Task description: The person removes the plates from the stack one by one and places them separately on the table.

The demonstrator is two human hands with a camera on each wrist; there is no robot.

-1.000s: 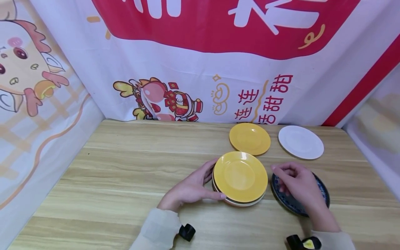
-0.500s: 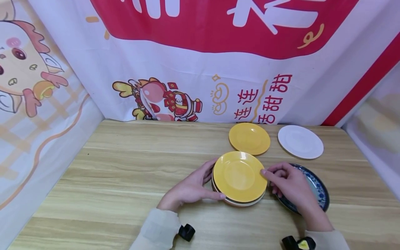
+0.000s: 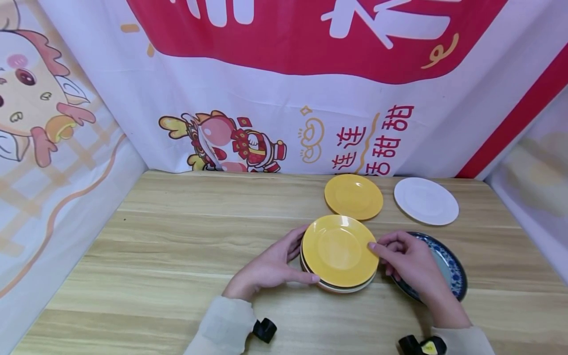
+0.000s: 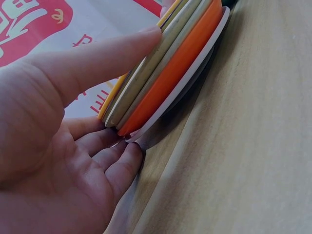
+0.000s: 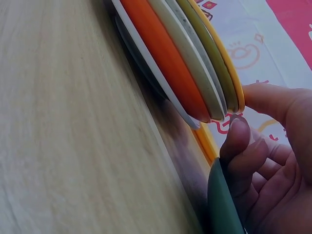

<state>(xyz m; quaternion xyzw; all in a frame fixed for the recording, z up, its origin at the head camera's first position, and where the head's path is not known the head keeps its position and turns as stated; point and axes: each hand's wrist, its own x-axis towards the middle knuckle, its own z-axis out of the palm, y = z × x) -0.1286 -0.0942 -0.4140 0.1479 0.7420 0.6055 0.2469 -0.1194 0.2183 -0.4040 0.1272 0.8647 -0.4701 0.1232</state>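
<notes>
A stack of plates (image 4: 170, 78) stands on the table, its edges showing yellow, olive, cream, orange and white in the wrist views. On top lies a yellow plate (image 3: 340, 250), face up. My left hand (image 3: 276, 264) holds the stack from the left, thumb along the front rim and fingers at the side and lower edge. From the right, my right hand (image 3: 410, 262) pinches the top yellow plate's rim, thumb on its face and curled fingers at the edge below. Partly hidden under that hand is a dark plate with a blue patterned rim (image 3: 456, 276).
Behind the stack another yellow plate (image 3: 353, 197) lies near the back cloth (image 3: 275, 88). To its right is a white plate (image 3: 426, 201). The wooden table (image 3: 177, 227) extends to the left, bounded by a printed cloth at the side.
My right hand has moved left from over the blue-rimmed plate to the stack and taken the top yellow plate's rim. My left hand has stayed on the stack.
</notes>
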